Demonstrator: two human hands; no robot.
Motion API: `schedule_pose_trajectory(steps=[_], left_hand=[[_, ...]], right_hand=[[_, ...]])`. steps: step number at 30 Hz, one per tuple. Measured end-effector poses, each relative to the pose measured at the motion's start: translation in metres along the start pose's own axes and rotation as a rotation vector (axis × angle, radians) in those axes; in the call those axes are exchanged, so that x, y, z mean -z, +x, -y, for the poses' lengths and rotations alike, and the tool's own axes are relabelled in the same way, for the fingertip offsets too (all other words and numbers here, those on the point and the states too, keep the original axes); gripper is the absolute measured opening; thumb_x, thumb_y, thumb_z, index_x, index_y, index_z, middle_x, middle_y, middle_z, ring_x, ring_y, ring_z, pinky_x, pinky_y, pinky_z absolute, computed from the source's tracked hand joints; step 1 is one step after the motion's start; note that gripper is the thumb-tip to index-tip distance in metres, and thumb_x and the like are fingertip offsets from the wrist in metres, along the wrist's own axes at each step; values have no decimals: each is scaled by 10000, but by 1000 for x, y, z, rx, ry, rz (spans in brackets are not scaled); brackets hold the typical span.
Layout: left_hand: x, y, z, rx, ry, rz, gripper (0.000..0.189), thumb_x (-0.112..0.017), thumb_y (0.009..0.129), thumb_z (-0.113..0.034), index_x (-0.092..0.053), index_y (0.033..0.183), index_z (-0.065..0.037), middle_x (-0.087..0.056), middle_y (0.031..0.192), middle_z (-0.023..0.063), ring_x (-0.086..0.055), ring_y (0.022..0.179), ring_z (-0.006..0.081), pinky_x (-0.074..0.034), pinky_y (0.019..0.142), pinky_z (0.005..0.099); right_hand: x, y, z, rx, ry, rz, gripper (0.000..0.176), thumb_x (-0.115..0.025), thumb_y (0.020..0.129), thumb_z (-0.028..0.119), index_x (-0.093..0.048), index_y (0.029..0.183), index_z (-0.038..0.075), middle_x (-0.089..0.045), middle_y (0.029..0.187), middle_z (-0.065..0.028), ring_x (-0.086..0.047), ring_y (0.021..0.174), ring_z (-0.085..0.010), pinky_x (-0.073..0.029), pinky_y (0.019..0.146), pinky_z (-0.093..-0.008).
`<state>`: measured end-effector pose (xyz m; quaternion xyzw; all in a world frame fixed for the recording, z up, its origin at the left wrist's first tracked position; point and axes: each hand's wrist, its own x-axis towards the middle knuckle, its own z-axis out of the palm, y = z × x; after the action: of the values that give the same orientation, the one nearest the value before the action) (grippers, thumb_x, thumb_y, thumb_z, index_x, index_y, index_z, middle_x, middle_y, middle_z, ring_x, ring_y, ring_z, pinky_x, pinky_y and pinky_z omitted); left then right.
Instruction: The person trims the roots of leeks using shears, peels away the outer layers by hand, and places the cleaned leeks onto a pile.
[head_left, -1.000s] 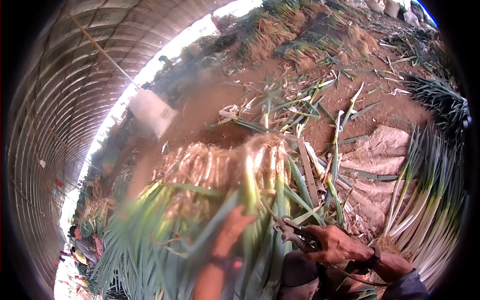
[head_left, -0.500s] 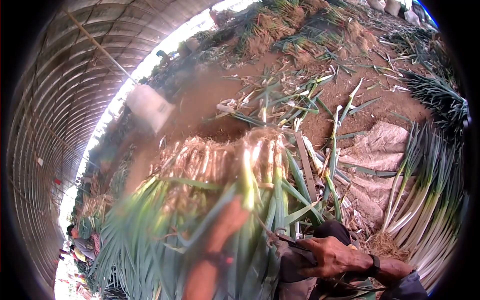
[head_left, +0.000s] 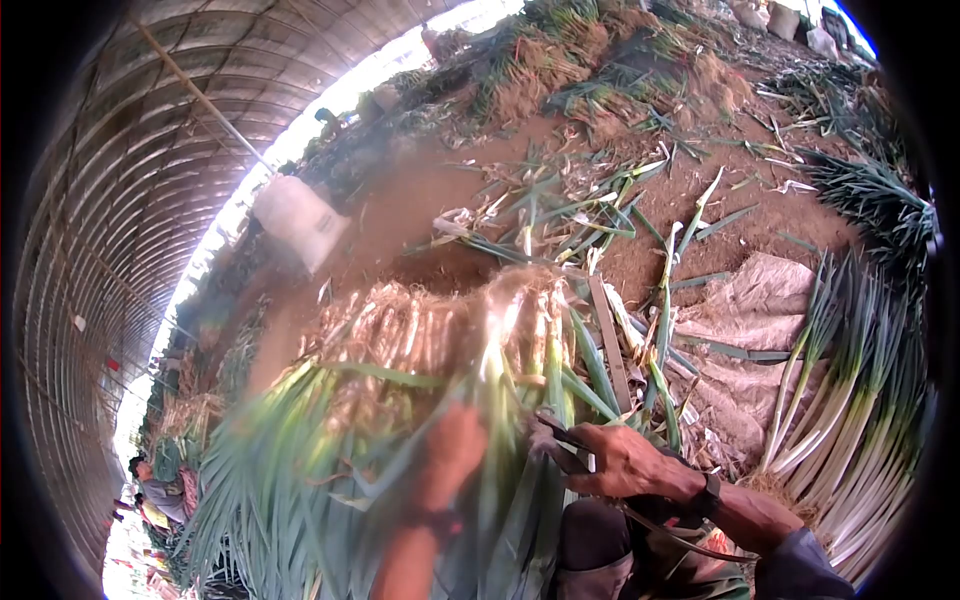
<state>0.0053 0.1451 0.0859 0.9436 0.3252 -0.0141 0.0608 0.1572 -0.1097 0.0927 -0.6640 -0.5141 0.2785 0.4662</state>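
My left hand (head_left: 452, 455) is blurred over the green leaves of the long onions; its fingers are not clear. Just right of it, white stalks (head_left: 493, 345) with brown roots lie among a wide row of green onions (head_left: 300, 450). My right hand (head_left: 625, 462), with a dark band at the wrist, is closed around a dark tool (head_left: 565, 440) resembling a cutter with two handles. The tool's tip is close to the leaves, right of my left hand. A thin cord or tube hangs below my right hand.
A wooden strip (head_left: 610, 345) lies right of the row. Farther right are a crumpled sack (head_left: 745, 350) and another onion bundle (head_left: 850, 400). A white sack (head_left: 298, 222) stands upper left. Loose leaves litter the soil ahead. A person (head_left: 165, 495) is at far left.
My right hand has moved up and left with the tool, closer to the stalks. My left hand has shifted slightly down and left, away from the white stalks.
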Motion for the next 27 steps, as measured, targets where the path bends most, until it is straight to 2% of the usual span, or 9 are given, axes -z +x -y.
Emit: schedule_pose_trajectory(steps=[4, 7, 8, 12, 15, 20, 22, 25, 27], left_hand=[[-25, 24, 24, -19, -220, 108, 344, -628, 930, -365, -765, 1005, -58, -693, 1042, 284, -674, 973, 450, -545, 832, 482], [9, 26, -22, 153, -187, 264, 492, -630, 927, -493, -744, 1108, -50, -700, 1060, 297, -688, 986, 465, -554, 843, 469], [15, 22, -33, 149, -197, 264, 454, -687, 881, -447, -728, 1044, -25, -698, 1034, 280, -676, 982, 461, -527, 816, 525], [-4, 35, -31, 191, -149, 311, 659, -657, 861, -588, -702, 1209, -30, -704, 1140, 275, -682, 1080, 434, -556, 877, 482], [2, 35, -37, 233, -149, 312, 652, -662, 855, -571, -713, 1175, -5, -705, 1114, 291, -705, 1025, 402, -558, 849, 465], [15, 23, -30, 220, -528, 132, 421, -729, 841, -318, -732, 1079, 30, -729, 948, 194, -704, 804, 281, -544, 702, 400], [-15, 30, 17, 176, -826, 85, 294, -739, 807, -111, -693, 1043, 58, -697, 840, 109, -671, 710, 196, -525, 598, 341], [19, 13, 21, 313, -1112, 96, 261, -731, 802, -75, -651, 1014, 55, -665, 799, 101, -651, 675, 175, -520, 560, 309], [52, -1, 9, 218, -1191, 52, 296, -725, 812, -61, -613, 1066, 42, -650, 803, 100, -650, 644, 179, -525, 531, 290]], right_hand=[[6, 26, 3, 2, 34, -10, 519, -772, 793, 345, -623, 1113, -37, -663, 848, -246, -667, 795, -390, -509, 747, -461], [11, 50, -6, -45, 45, 22, 539, -775, 796, 348, -625, 1137, -41, -679, 831, -226, -691, 776, -337, -535, 740, -430], [11, 58, -9, -60, 48, 32, 534, -776, 797, 346, -626, 1132, -41, -682, 832, -220, -696, 768, -324, -540, 733, -425], [10, 88, -22, -77, 132, 22, 529, -776, 802, 341, -626, 1128, -48, -696, 833, -216, -711, 758, -293, -553, 713, -408], [5, 107, -39, -115, 19, 15, 558, -771, 807, 356, -625, 1157, -53, -696, 820, -204, -709, 736, -272, -556, 700, -400], [16, 67, -10, -164, 147, 55, 551, -759, 814, 350, -631, 1166, -53, -691, 797, -186, -694, 718, -277, -547, 687, -410], [22, 34, 15, -50, 159, 57, 549, -760, 811, 333, -631, 1176, -57, -691, 858, -199, -691, 761, -285, -542, 715, -409], [17, 1, 18, 115, 96, 122, 563, -769, 795, 318, -627, 1198, -49, -692, 942, -217, -695, 824, -321, -542, 748, -418], [-3, -14, -6, 305, 103, 11, 572, -788, 780, 304, -619, 1219, -21, -678, 957, -223, -686, 840, -379, -536, 738, -455]])
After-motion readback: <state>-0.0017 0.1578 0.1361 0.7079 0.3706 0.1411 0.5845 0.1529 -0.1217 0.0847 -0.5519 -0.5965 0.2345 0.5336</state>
